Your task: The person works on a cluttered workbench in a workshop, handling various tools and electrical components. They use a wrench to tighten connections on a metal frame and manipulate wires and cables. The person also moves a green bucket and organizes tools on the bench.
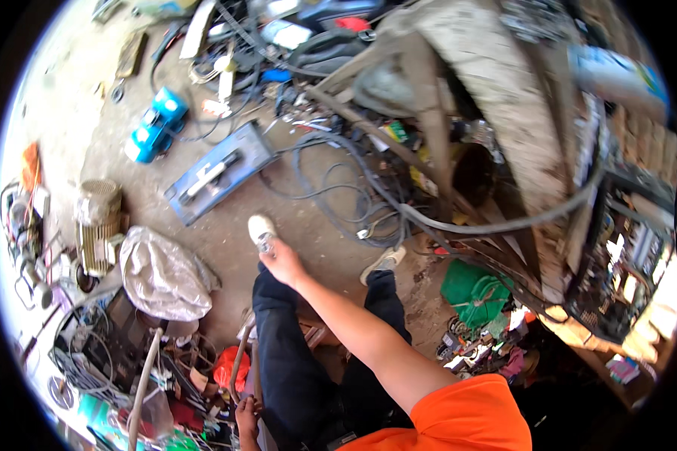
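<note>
1. Head view: my right hand (281,261) was beside my left trouser leg (280,319), near my pale left shoe (261,227); I couldn't tell whether its fingers grasped anything.
2. My left hand (247,416) was beside a curved brown bar (240,364); I couldn't tell whether its fingers gripped it.
3. A blue handled panel (230,180) lay on the floor (226,244) ahead.

A thin, curved brown bar (240,367) rises tilted beside the left hand (246,417).

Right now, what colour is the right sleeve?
Orange; the sleeve shows best in the head view.
</note>
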The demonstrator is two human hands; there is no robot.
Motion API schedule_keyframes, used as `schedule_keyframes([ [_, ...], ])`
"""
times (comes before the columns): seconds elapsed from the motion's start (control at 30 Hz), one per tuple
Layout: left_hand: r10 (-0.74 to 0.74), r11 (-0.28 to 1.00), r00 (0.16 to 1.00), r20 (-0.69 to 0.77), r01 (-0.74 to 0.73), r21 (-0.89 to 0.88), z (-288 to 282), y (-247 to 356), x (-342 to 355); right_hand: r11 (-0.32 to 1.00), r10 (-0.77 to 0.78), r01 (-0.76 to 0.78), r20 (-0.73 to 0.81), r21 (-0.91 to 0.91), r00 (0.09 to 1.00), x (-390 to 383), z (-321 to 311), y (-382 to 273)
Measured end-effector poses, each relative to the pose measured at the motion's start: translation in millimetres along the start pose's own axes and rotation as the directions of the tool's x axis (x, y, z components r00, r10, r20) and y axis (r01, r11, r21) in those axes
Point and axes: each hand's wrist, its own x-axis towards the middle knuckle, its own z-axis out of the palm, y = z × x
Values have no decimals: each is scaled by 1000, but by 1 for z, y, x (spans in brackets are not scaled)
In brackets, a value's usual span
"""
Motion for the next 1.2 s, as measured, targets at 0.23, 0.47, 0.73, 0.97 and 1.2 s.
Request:
schedule_keyframes([
  [0.23, 128, 761, 975, 182, 22, -648, 33, 145, -58, 908, 175, -207, -119, -364, 977, -208, -256, 99],
  [0.47, 610, 790, 788, -85, -595, 148, 98, 100, -35, 989, 146, -123, -467, 79, 872, -323, -423, 193],
  [0.73, 665, 548, 720, 197, -650, 526, 248, 110, -106, 987, 160, -148, -541, 66, 826, -431, -494, 253],
  [0.97, 580, 540, 709, 402, -704, 461, 302, 137, -194, 983, 99, 18, -619, 180, 779, -452, -505, 244],
  [1.2, 620, 368, 677, 396, -697, 616, 316, 151, -190, 774, 276, 116, -497, 623, 822, -462, -483, 214],
])
